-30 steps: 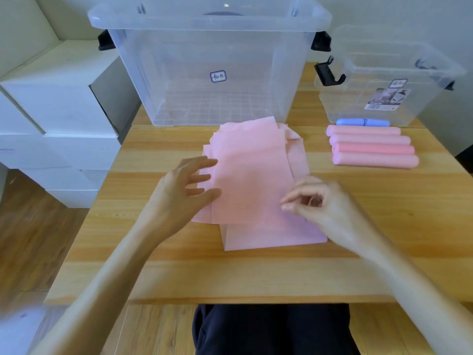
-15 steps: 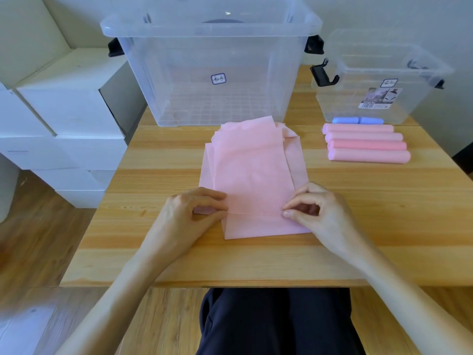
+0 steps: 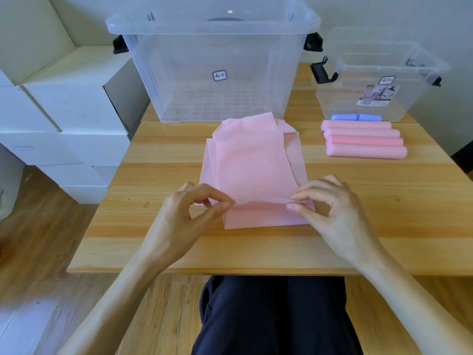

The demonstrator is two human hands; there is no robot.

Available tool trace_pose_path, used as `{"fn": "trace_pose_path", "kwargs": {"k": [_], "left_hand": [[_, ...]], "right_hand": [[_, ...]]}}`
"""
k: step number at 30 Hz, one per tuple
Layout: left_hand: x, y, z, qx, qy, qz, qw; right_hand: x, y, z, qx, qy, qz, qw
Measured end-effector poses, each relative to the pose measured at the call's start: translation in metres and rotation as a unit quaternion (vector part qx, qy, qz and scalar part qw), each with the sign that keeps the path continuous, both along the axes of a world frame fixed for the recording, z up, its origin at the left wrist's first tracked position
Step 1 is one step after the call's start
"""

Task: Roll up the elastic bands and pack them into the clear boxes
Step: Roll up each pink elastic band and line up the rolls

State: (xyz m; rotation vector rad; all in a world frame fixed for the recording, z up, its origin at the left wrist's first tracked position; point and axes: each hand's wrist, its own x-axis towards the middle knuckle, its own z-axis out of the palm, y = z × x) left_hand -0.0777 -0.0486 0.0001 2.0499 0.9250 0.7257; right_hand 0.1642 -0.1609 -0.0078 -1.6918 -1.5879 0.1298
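A stack of flat pink elastic bands [image 3: 252, 162] lies in the middle of the wooden table [image 3: 384, 201]. My left hand [image 3: 186, 216] pinches the near left edge of the top band between thumb and forefinger. My right hand [image 3: 332, 208] pinches the same band's near right edge, lifting it slightly off the stack. Several rolled pink bands [image 3: 364, 142] and one rolled blue band [image 3: 355, 117] lie in a row at the right. A large clear box [image 3: 212, 60] stands open behind the stack. A smaller clear box [image 3: 376, 73] stands at the back right.
White boxes [image 3: 64, 111] are stacked on the floor left of the table. My dark-trousered lap [image 3: 273, 316] is under the near table edge. Black latches hang on the sides of both clear boxes.
Both hands came down from above the stack onto the top band's near edge and pinched it. The edge now rises a little off the band below.
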Motion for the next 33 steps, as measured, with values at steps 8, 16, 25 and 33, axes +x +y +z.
{"fn": "trace_pose_path", "kwargs": {"k": [8,16,25,33], "left_hand": [[-0.022,-0.034,-0.023,0.078,0.050,-0.039,0.995],[-0.026,-0.041,-0.028,0.102,0.068,-0.038,0.992],[-0.018,-0.044,-0.023,0.082,0.094,-0.008,0.992],[-0.015,-0.044,-0.024,0.129,0.102,0.005,0.986]], "right_hand": [[-0.010,-0.037,-0.025,-0.037,-0.005,0.029,0.999],[-0.017,-0.047,-0.031,-0.040,0.025,0.019,0.999],[-0.023,-0.048,-0.028,-0.079,-0.003,-0.033,0.996],[-0.029,-0.046,-0.025,-0.090,-0.023,-0.065,0.994]]}}
